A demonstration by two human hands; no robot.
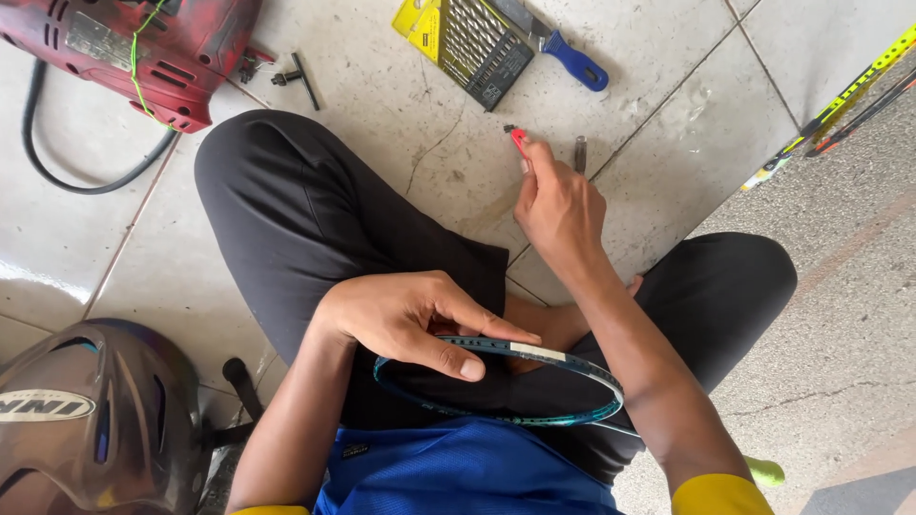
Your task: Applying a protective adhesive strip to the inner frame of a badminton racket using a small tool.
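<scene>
**Racket frame held on the lap, red tool pinched over the floor**

Racket frame [501,386], teal and without strings, is laid across the lap of a person seated cross-legged on the tiled floor [382,105]. Its long axis is seen running roughly left to right, slightly lower toward the right, where the shaft is hidden under the right forearm. The top rim of the frame is gripped by the left hand [410,319]: the thumb is pressed on the outer side of the rim and the fingers are curled behind it, so this hand is closed on the frame.

The right hand [558,205] is stretched forward, well apart from the frame, above the floor between the knees. A small red tool [518,140] is pinched between its thumb and forefinger; the tip of the tool is too small to be told exactly. A short dark metal piece [579,153] is standing just beside this hand.

The frame therefore lies behind and below the right hand, toward the body, and the left hand is by far the nearer one, being already on it.

Further out, a yellow case of bits [468,38] and a blue-handled tool [572,57] are seen. A red drill [143,43] with a black cable lies at the upper left, and a helmet [86,420] at the lower left.
</scene>
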